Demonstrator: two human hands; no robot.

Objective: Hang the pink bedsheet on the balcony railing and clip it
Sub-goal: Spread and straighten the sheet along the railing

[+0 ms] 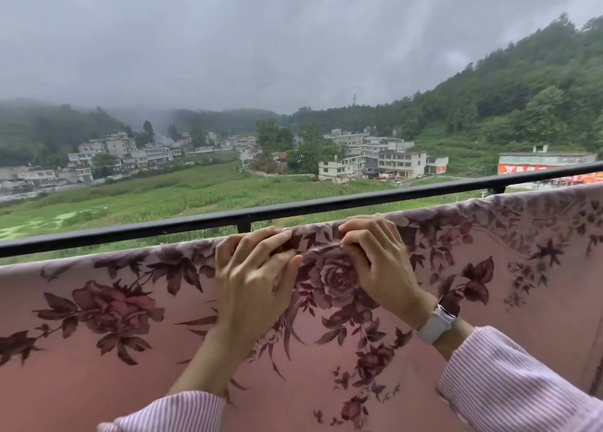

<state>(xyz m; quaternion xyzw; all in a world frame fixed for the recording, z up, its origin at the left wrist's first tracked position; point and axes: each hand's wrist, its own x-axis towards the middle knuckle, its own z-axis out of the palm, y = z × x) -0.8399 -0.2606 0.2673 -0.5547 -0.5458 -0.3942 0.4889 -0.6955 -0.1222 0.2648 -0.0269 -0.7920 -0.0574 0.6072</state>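
Note:
A pink bedsheet with dark rose prints hangs across the whole lower view, draped over a lower bar that it hides. Just behind and above its top edge runs the black balcony railing. My left hand and my right hand sit close together at the sheet's top edge near the middle. The fingers of both hands curl over the fold and pinch the cloth between them. No clip shows in either hand; anything between the fingers is hidden by cloth.
A short black post joins the railing to the covered bar just beyond my left hand. Past the railing the ground drops to green fields, white buildings and a wooded hillside. A white watch sits on my right wrist.

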